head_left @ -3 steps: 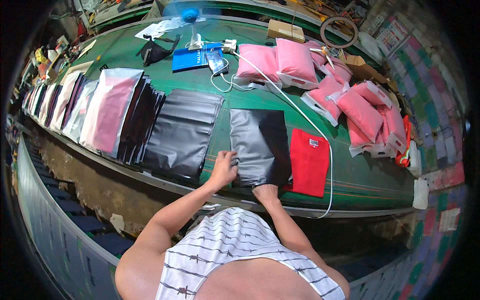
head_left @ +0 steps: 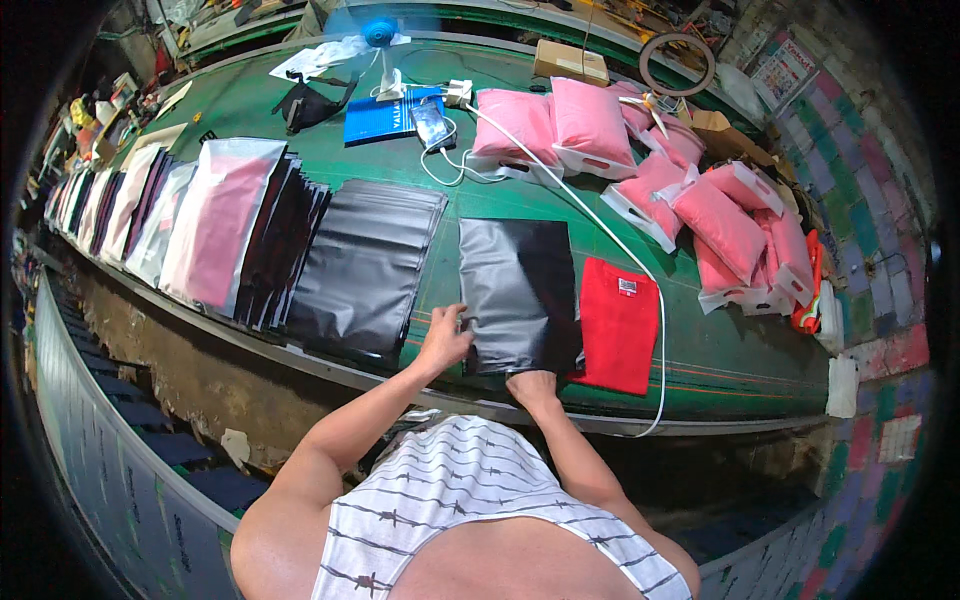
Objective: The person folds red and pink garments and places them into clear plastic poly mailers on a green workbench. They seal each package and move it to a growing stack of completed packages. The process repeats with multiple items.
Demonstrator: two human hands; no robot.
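Observation:
A black plastic bag (head_left: 515, 290) lies flat on the green table in front of me. My left hand (head_left: 445, 338) rests at the bag's left edge, its fingers bent and apart, touching the side. At the near end, my right hand (head_left: 532, 385) reaches into or under the bag's edge; its fingers are hidden by the black plastic. Just right of the bag is a folded red shirt (head_left: 622, 325), neck label showing. To the left, a stack of black plastic bags (head_left: 365, 270) lies fanned out on the table.
A long row of filled bags, a pink one (head_left: 220, 220) among them, lines the table's left. Pink packages (head_left: 715, 225) are heaped at right. A white cable (head_left: 610, 232) crosses the table past the red shirt. Behind stand a blue fan (head_left: 380, 35), a blue box (head_left: 375, 121) and a phone (head_left: 433, 122).

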